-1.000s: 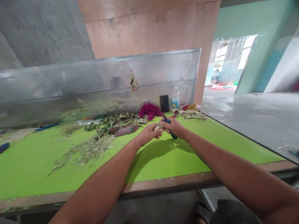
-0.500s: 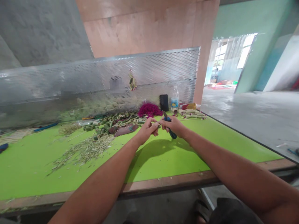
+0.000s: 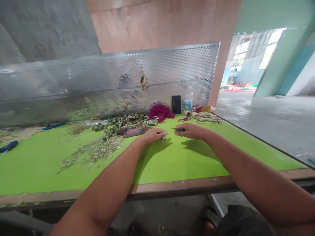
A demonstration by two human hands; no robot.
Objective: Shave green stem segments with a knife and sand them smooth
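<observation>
I sit in a large concrete room at a bright green table (image 3: 187,164), facing a plywood partition (image 3: 152,26) and a perforated metal sheet (image 3: 157,65). Along the table's back lie green stem cuttings (image 3: 123,126), pale shavings (image 3: 93,152), a magenta fibre bundle (image 3: 159,112), a phone (image 3: 176,104) and a water bottle (image 3: 188,100). My forearms have just lowered, bringing both hands down to the tabletop, a little apart. My right hand (image 3: 193,131) is clenched around a small blue-handled knife (image 3: 180,129), its blade pointing toward my left hand (image 3: 152,136). A small pale piece (image 3: 162,138) now lies on the table at my left fingertips; I cannot tell whether they grip it or only touch it.
</observation>
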